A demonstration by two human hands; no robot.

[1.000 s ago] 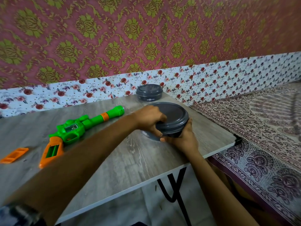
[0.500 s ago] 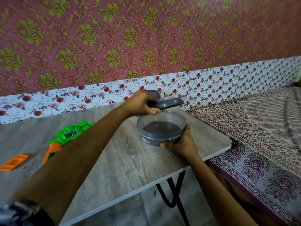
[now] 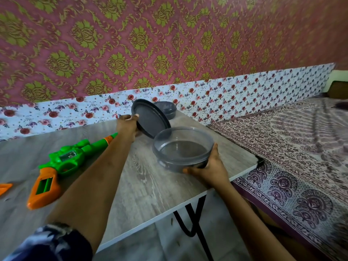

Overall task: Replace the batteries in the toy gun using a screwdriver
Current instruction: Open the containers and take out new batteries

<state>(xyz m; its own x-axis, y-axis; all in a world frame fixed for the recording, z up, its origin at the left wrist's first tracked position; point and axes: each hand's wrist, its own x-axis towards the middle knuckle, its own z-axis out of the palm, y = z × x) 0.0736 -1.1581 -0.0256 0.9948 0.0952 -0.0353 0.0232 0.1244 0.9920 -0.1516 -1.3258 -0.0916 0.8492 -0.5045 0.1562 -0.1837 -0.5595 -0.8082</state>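
- We found the left hand (image 3: 128,127) pinching the rim of a dark lid (image 3: 152,120), thumb on its edge. The lid was held tilted and clear of its container, above the table (image 3: 150,194).
- The right hand (image 3: 211,169) clasped the near wall of the grey tub (image 3: 180,164), fingers curled round it. We judged this grip was there to steady the tub while it stood uncovered.
- The tub was open. We saw no battery or screwdriver inside, only its dark base through translucent walls.
- A second tub (image 3: 167,111) stood behind, near the wall, lid on. Its contents were hidden.
- The toy gun (image 3: 66,161) lay flat on the table, left of both hands and untouched, with the battery bay (image 3: 44,185) in its orange handle open.
- An orange cover (image 3: 4,187) lay apart at the left edge; we judged it the bay's door.
- We judged the person was looking for batteries or a place for them.
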